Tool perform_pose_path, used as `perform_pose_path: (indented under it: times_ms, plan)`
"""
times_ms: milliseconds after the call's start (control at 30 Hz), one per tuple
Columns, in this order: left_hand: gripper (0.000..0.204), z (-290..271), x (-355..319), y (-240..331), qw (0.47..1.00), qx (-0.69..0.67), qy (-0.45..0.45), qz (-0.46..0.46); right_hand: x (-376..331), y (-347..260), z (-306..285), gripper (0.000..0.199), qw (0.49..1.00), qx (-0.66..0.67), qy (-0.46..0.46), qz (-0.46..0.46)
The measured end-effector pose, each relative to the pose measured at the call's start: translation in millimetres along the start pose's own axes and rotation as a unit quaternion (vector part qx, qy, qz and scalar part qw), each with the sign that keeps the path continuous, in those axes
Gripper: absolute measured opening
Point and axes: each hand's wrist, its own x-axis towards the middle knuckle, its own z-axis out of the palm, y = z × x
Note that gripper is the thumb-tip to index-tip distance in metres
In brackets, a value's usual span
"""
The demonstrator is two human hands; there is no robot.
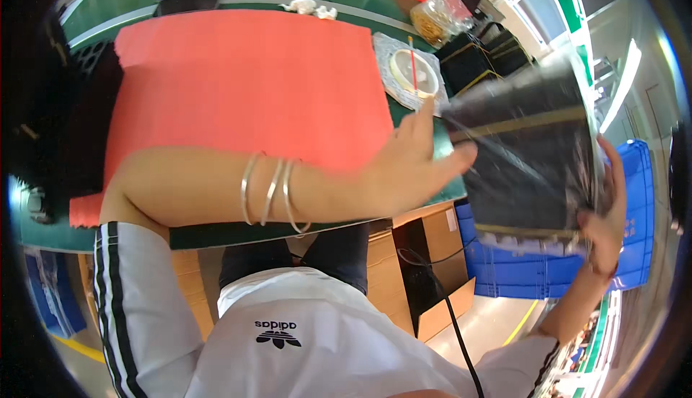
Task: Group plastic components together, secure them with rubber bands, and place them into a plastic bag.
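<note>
A dark, box-like item in a clear plastic bag (530,156) is held up at the right, beyond the edge of the green table. My right hand (605,218) grips its right side, with the thumb on the front face and the fingers wrapped round behind. Across the table, my left hand (411,160) reaches to the left side of the bagged item. Its fingers are spread and the thumb lies against or just in front of the plastic; contact is hard to judge. Motion blurs the top of the bag.
A coral-red mat (252,88) covers much of the green table. Beside it sit a tape roll (398,73) and a thin red stick (413,66). Black boxes (461,66) stand at the back right, a blue crate (638,210) at the right. A cable (454,319) hangs near cardboard boxes.
</note>
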Motion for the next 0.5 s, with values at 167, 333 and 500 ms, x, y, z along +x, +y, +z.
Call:
perform_pose_path:
  times_ms: [167, 333, 500]
  plan:
    - [0.073, -95, 3, 6, 0.954, -0.050, 0.240, -0.171, 101, -32, 114, 0.075, 0.970, 0.131, -0.164, -0.119]
    - [0.095, -177, 27, -44, 0.912, -0.019, 0.342, -0.225, 138, -69, 192, 0.082, 0.953, 0.082, -0.221, -0.192]
    - [0.102, -209, 40, -83, 0.904, 0.051, 0.313, -0.286, 171, -73, 244, 0.095, 0.945, 0.046, -0.254, -0.201]
